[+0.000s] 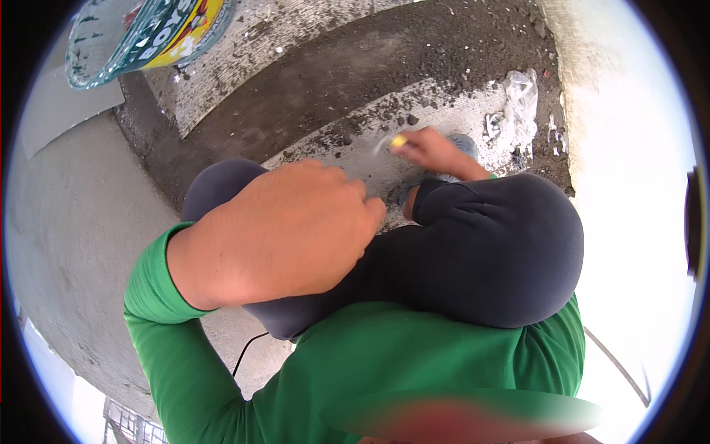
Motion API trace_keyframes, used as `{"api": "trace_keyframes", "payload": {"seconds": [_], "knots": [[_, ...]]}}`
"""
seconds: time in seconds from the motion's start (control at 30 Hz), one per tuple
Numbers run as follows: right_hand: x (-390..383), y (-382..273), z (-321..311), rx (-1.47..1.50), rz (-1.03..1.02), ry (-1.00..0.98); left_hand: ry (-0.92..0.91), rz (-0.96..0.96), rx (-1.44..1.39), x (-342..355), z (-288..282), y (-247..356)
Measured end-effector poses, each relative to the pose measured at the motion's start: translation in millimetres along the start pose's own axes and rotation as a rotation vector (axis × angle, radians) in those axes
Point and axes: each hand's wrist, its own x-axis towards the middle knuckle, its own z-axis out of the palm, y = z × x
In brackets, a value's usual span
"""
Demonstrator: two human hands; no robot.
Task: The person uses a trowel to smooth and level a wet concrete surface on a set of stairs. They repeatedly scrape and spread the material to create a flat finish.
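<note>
My left hand is raised above my left knee, its back turned up and its fingers curled in. Whatever the fingers may hold is hidden beneath the hand. Farther off, low over the pale strip of floor, my right hand grips a small tool with a yellow part. The tool's pale end, pointing left, is smeared by motion, so its kind cannot be made out. Beside the right wrist is my shoe, partly covered by the arm.
A paint-stained teal bucket with a coloured label stands at the far left. Crumpled clear plastic lies at the right near a white wall. Dark crumbs and dirt cover much of the floor. A grey smooth surface borders the left.
</note>
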Motion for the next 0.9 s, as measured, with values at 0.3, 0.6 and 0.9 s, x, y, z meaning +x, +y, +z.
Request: {"api": "trace_keyframes", "payload": {"seconds": [0.3,0.6,0.9], "knots": [[-84.5,99.9,-66.1,0.0,0.378,0.201,0.06,-0.064,0.005,-10.8,5.6,-0.4],[-38.8,35.7,-54.1,0.032,0.294,0.421,0.048,-0.012,0.024,-14.8,10.3,3.9],[136.0,-61.1,37.3,-0.113,0.008,-0.016,0.038,-0.126,-0.005,-7.7,13.4,0.4]]}}
